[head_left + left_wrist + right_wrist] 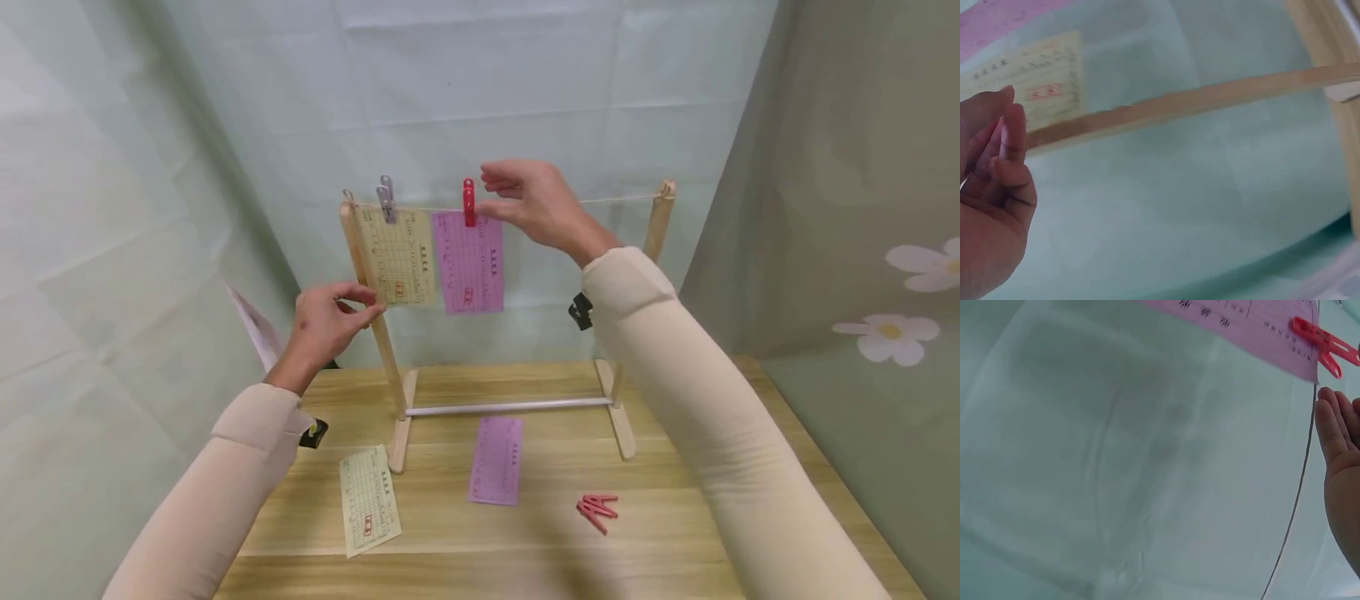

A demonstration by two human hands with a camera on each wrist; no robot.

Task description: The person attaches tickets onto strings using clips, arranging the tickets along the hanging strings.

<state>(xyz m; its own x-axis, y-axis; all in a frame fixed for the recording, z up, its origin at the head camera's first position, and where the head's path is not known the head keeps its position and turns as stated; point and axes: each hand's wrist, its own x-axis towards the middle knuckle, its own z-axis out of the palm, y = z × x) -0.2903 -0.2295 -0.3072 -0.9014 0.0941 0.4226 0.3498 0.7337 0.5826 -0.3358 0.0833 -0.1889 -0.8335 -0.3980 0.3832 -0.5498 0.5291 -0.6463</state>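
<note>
My right hand (534,200) is raised beside a red clothespin (469,202), its extended fingers to the right of it. That clothespin grips a pink printed slip (468,265) on the string; in the right wrist view, the fingers (1333,428) lie near the slip's corner, apart from the red clothespin (1329,347). My left hand (330,321) hovers at the left post (386,350), thumb and fingers loosely bent with nothing between them. Behind its fingertips hangs a yellow printed slip (401,258), held up by a grey clothespin (386,200).
The wooden rack has a right post (660,221) and a white lower bar (510,407). On the table (450,567) lie a yellow slip (370,500), a pink slip (496,461) and pinkish-red clothespins (597,510). A pale sheet (257,329) stands beyond my left wrist.
</note>
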